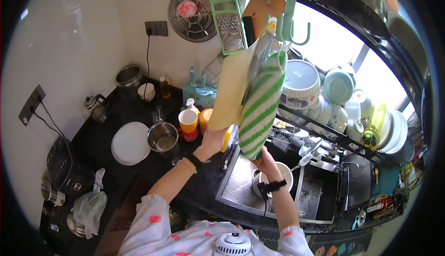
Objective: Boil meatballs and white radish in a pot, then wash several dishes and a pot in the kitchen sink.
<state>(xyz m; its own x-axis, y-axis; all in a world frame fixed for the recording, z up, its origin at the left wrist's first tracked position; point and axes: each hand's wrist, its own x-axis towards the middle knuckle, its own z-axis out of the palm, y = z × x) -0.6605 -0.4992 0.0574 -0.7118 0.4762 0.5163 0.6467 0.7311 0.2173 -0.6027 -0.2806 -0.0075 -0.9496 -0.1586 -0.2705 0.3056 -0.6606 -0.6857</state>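
A green and white striped cloth (263,110) hangs from a light green multi-hook hanger (287,26), beside a pale yellow sheet-like item (231,89). My right hand (267,164) is at the lower end of the striped cloth, its fingers partly hidden behind it. At the bottom edge of the yellow item is my left hand (212,143), its fingertips covered, so its grip is unclear. Below my right hand, a white container (283,172) stands in the steel sink (240,183), near the white faucet (309,155).
On the dark counter stand a steel pot (162,137), white plates (130,143), a yellow-and-red cup (188,121) and a black rice cooker (67,164). A dish rack (323,130) holds bowls and plates at the window. A green-framed grater (229,26) hangs on the wall.
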